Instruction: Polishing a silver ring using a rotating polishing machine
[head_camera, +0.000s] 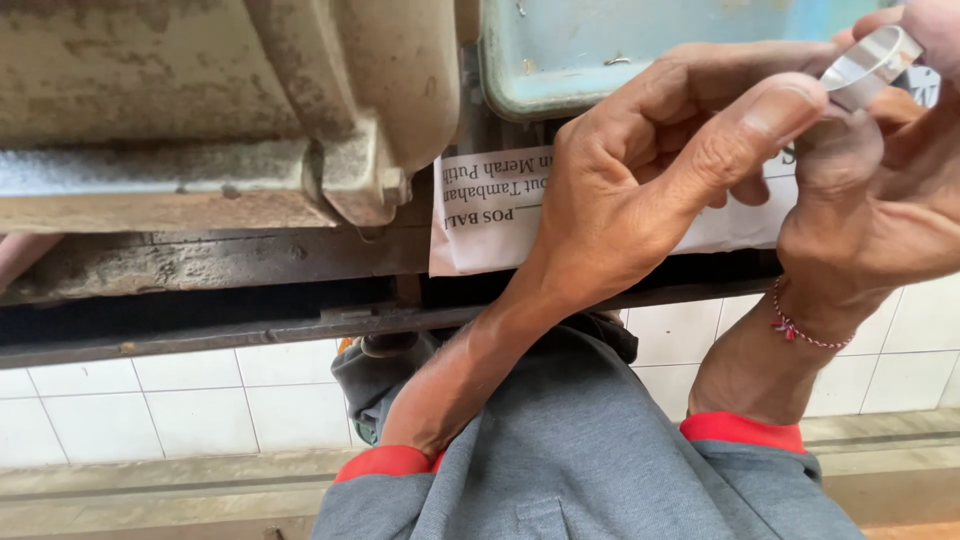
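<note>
Logging what I cannot read first: my right hand (880, 200) is cut off by the frame edge at 3 o'clock, and its fingers are partly hidden behind my left hand (650, 190).

Surroundings: white printed paper sheet (480, 215), mostly covered by both hands; grimy cream metal housing (200, 100) at 10 o'clock; pale blue metal panel (600, 50) at 12 o'clock; dark rusted rail (200, 300) below the housing; white tiled wall (150, 400) at 7 o'clock; red string bracelet (800, 328) on the right wrist; grey sleeves with red cuffs (385, 462).

Held item: clear tape roll (872, 62) at 2 o'clock, pinched by the right hand, with my left thumb and forefinger closed on its near edge.
</note>
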